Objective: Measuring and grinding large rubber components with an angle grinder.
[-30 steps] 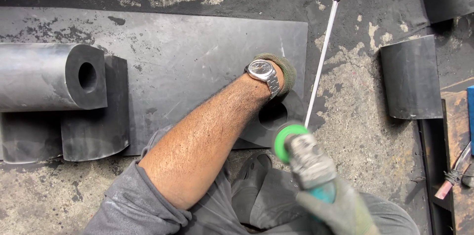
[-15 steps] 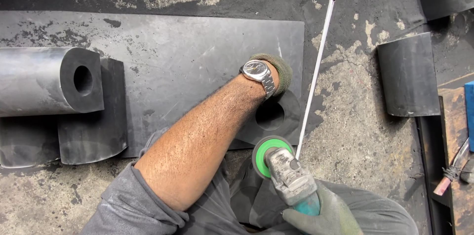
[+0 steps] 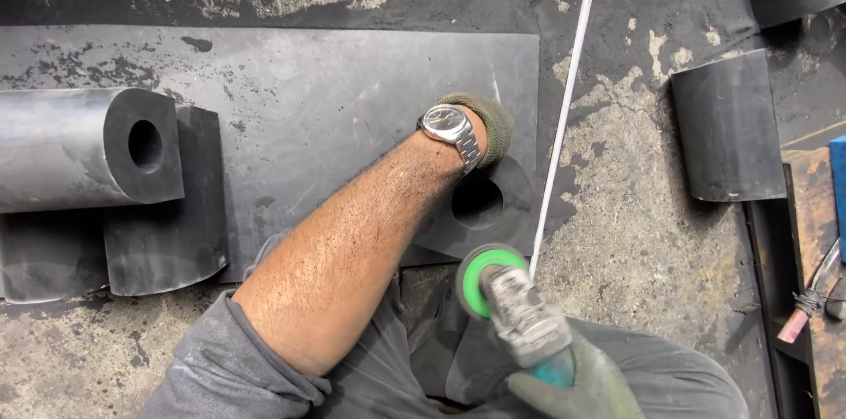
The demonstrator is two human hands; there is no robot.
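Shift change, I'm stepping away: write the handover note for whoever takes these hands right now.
Left hand, gloved, presses on the black block with a round hole.
Right hand, gloved, grips the angle grinder; its green disc sits at the block's near edge.
A thin white rod lies beside the block on the dark sheet.
Done: no finished cut visible. Left: cannot tell.

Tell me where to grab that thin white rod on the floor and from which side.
Grip the thin white rod around its upper half, coming from the right: that stretch lies on bare floor, while its lower end runs beside the angle grinder and the dark block borders its left.
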